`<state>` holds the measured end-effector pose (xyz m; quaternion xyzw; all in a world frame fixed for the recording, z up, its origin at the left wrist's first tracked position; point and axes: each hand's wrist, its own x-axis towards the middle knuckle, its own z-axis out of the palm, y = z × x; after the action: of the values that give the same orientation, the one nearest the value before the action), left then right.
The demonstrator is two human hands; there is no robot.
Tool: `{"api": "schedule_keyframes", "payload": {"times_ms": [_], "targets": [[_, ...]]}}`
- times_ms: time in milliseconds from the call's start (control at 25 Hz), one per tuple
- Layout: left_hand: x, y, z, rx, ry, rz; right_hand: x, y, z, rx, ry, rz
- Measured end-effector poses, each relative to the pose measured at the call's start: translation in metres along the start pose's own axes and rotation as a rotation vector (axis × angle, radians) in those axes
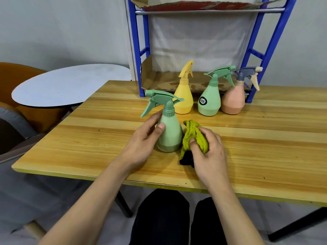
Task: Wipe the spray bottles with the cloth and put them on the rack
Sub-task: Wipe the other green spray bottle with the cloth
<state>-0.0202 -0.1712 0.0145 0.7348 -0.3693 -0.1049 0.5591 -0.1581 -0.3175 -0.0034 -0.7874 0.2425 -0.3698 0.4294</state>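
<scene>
Green bottle (169, 131) upright; crumpled cloth (194, 137) beside.

Single head-worn wide-angle view, looking forward and steeply down across the wooden table (265, 138) from its near edge (own knees visible below). Close range; blue rack (269, 50) beyond the table's far edge.

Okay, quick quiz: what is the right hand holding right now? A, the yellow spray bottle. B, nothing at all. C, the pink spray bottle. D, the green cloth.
D: the right hand has its fingers curled round the green cloth on the table, while the left hand holds the near green bottle.
</scene>
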Motion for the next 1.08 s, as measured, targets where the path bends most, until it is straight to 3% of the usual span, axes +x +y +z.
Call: {"api": "schedule_keyframes", "payload": {"times_ms": [200, 360, 480, 680, 840, 1080], "targets": [[-0.002, 0.003, 0.013, -0.066, 0.056, 0.017, 0.014, -0.029, -0.001, 0.196, 0.063, -0.035], [0.001, 0.012, 0.023, -0.111, 0.144, 0.092, 0.016, -0.031, 0.01, 0.136, -0.046, -0.05], [0.0, 0.013, 0.023, -0.143, 0.157, 0.072, 0.009, -0.01, 0.002, 0.054, -0.065, 0.016], [0.0, 0.016, 0.028, -0.127, 0.146, 0.136, 0.029, -0.032, 0.005, 0.163, -0.038, -0.106], [-0.001, 0.02, 0.029, -0.119, 0.18, 0.089, 0.016, -0.003, 0.001, 0.104, -0.068, -0.019], [0.0, 0.031, 0.027, 0.185, 0.275, 0.014, 0.013, 0.003, -0.001, 0.039, -0.081, -0.035]]}}
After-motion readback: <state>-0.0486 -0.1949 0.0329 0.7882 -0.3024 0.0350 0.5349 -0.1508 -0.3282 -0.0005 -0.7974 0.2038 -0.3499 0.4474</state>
